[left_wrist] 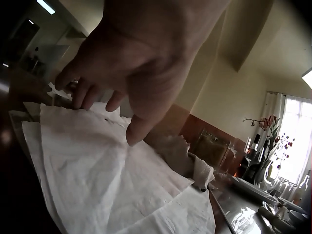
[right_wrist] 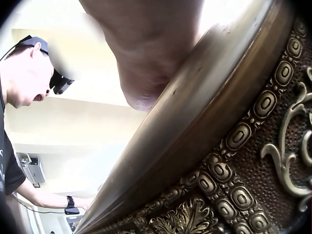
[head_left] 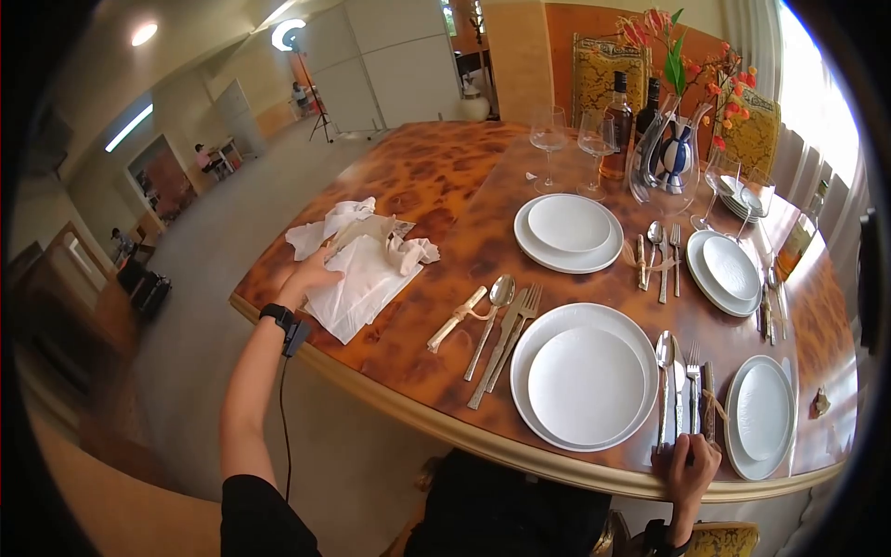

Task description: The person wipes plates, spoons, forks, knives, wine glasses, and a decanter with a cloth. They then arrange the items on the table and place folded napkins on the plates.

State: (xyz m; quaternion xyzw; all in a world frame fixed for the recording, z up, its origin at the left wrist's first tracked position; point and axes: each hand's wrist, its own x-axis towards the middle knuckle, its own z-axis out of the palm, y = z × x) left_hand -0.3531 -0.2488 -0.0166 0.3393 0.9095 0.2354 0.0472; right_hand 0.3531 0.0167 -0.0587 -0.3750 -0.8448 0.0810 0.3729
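Crumpled white cloths or papers lie in a pile at the table's left end. Over them reaches the left hand, palm down. In the left wrist view its thumb and fingers are spread and relaxed on or just above the white sheets; contact is not certain. The right hand rests at the table's front edge with loosely bent fingers, holding nothing visible, just below a knife and fork. In the right wrist view part of the right hand leans at the edge; its fingers are hidden.
White plates stand stacked at several settings, with a spoon and a tied napkin roll near the front. Wine glasses, bottles and a glass vase with flowers stand at the back. The carved table edge curves below.
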